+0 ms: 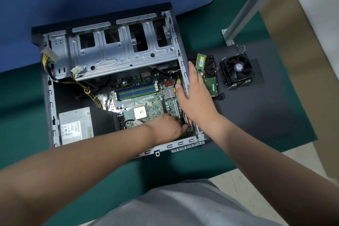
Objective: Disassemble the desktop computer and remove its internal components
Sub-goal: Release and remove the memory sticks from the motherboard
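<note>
Reaching: left hand (172,124) dips into the open computer case (51,97) at the motherboard's (146,97) near right corner, fingers curled on something dark; what, I cannot tell.
Bracing: right hand (192,93) lies flat, fingers straight, on the case's right wall.
Key relation: expansion slots run away from the person, directly beneath the left fingers; the left hand is nearer.
Already out: fan (236,69), memory stick (200,62), on the surface's right.

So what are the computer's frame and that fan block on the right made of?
The computer frame looks like bare sheet metal, probably steel: dull silver, with stamped ribs and punched slots. The fan block seems to be black plastic around the blades, with thin metal fins showing underneath, likely aluminium, though the picture leaves that open.
</note>
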Demonstrator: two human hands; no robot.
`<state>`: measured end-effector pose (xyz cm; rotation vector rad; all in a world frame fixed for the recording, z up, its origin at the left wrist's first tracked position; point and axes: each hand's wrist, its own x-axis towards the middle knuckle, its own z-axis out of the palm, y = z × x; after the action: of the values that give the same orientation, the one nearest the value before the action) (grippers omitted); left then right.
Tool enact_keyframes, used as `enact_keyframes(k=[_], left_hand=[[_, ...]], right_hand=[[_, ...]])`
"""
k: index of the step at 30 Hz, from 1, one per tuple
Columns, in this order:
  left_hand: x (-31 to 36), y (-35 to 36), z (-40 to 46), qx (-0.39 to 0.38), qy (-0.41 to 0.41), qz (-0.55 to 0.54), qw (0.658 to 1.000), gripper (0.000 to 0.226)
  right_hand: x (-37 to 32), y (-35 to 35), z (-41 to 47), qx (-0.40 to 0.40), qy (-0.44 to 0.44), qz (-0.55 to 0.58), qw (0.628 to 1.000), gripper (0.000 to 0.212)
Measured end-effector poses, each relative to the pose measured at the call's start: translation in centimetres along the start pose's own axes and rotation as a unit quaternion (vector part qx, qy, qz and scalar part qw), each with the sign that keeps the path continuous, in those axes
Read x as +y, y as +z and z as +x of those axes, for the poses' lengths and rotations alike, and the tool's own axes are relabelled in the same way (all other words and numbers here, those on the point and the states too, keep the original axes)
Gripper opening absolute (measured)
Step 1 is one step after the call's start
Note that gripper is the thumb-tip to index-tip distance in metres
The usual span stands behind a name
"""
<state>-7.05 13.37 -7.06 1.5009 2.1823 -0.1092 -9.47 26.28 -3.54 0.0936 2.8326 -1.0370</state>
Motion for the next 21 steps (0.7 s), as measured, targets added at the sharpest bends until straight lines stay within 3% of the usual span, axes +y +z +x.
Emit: enact_keyframes(k=[4, 12, 21], left_hand=[[-0.1, 0.1, 0.4, 0.012, -0.01, -0.035, 0.999, 0.042], [0.5, -1.2, 1.4, -0.034, 0.01, 0.026, 0.999, 0.019], [1.0, -3.0, 1.8, -0.086, 0.061, 0.054, 0.993, 0.016]], right_hand=[[-0.1, -0.1, 0.0, 0.0, 0.0, 0.005, 1.0, 0.068], [-0.2, -0.1, -0.1, -0.001, -0.001, 0.003, 1.0, 0.068], [0.0, 0.0, 0.0, -0.002, 0.003, 0.001, 1.0, 0.068]])
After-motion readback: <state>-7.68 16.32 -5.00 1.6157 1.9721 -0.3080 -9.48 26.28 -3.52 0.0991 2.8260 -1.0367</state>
